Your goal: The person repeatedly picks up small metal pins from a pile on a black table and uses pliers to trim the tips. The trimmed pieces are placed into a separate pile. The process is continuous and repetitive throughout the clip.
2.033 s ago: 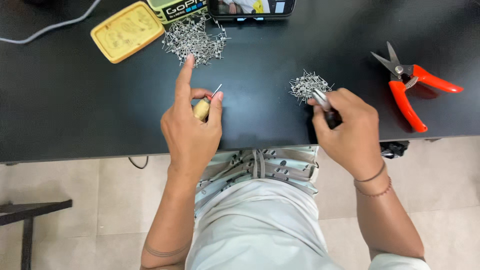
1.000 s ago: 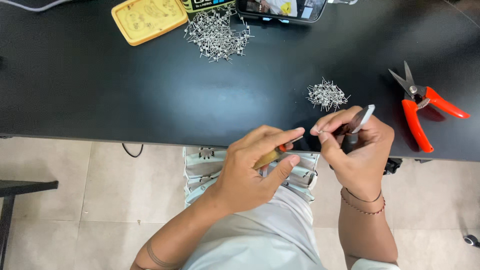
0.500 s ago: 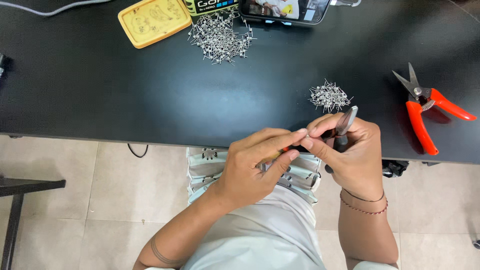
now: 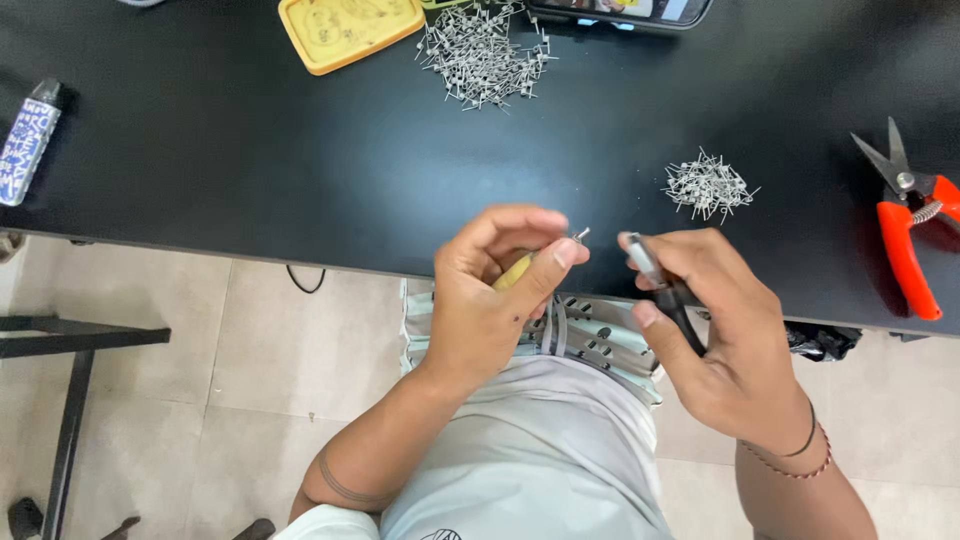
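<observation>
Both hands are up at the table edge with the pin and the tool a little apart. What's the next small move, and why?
Probably bring the right hand leftward so the tip of its dark-handled tool meets the small metal pin pinched in the left hand. The two tips face each other across a short gap over the black table edge and do not touch yet.

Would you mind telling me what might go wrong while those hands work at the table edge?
The left hand pinches a tiny metal piece right at the edge of the black table, over the lap; if it slips, it would likely fall to the floor. The right hand holds a dark tool close to the left fingers, so a slip might jab them.
</observation>
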